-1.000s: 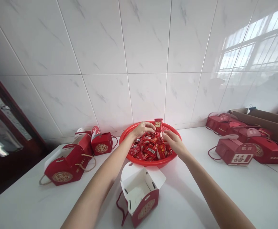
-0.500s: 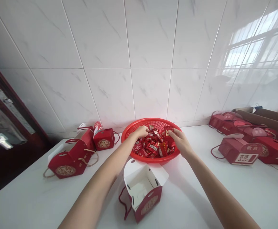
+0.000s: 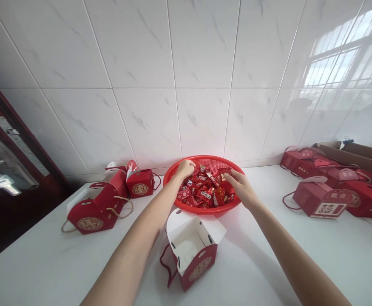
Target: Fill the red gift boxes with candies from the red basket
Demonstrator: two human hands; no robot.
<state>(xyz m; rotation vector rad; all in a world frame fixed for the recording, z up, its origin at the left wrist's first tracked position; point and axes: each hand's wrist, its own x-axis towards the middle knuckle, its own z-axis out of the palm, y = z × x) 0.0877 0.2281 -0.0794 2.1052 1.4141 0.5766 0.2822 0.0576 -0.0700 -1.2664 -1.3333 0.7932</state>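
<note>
A round red basket (image 3: 173, 176) stands against the tiled wall, filled with several red wrapped candies (image 3: 205, 193). My left hand (image 3: 186, 167) hovers over the basket's left side with its fingers curled closed; whether it holds anything is hidden. My right hand (image 3: 241, 187) reaches into the right side and pinches a red candy packet (image 3: 224, 171). In front of the basket an open red gift box (image 3: 194, 250) with a white inside stands on the white counter, between my forearms.
Two open red gift boxes (image 3: 93, 210) and a smaller one (image 3: 139, 182) lie at the left. Several closed red boxes (image 3: 319, 202) and a brown cardboard carton (image 3: 358, 159) sit at the right. A dark door with a metal handle (image 3: 1, 180) is at the far left.
Both hands dropped from holding one candy packet above the basket down into the candies. The left hand then shifted back toward the basket's far left rim.
</note>
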